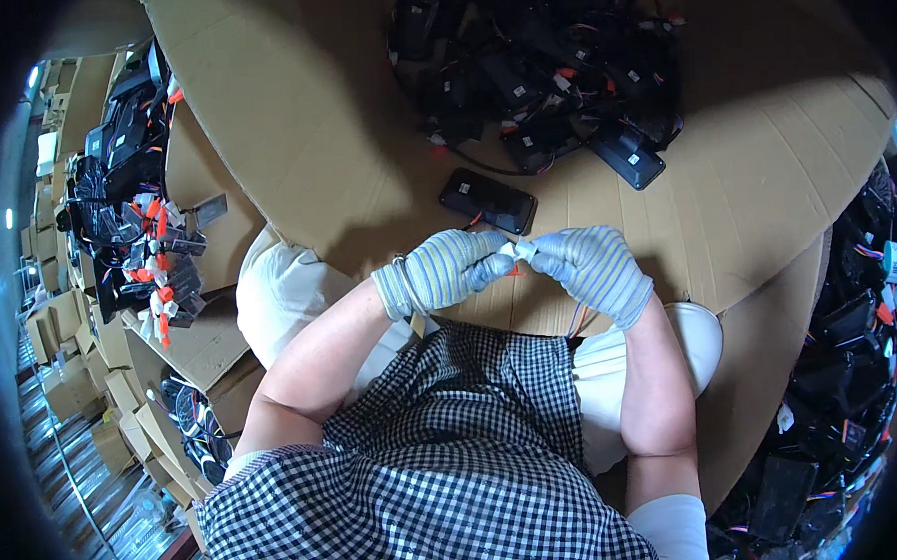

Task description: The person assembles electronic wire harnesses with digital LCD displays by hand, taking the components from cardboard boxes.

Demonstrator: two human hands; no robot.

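Note:
My left hand [446,271] and my right hand [596,270], both in grey-blue striped gloves, meet in front of my lap with fingertips pinched. Between them is a small white connector [516,249], its shape partly covered by the fingers. An orange-red piece [514,270] shows just below the fingertips. Thin coloured wires [578,319] hang under my right hand. Just beyond my hands a black rectangular device [487,200] with a small white label lies on the cardboard sheet [343,154]; a reddish wire runs from its near side toward my left hand.
A heap of black devices with tangled wires [550,75] lies at the far side of the cardboard. More devices with orange and white connectors [157,263] are piled at the left. Another large pile [834,393] fills the right. Cardboard boxes [68,387] stand farther left.

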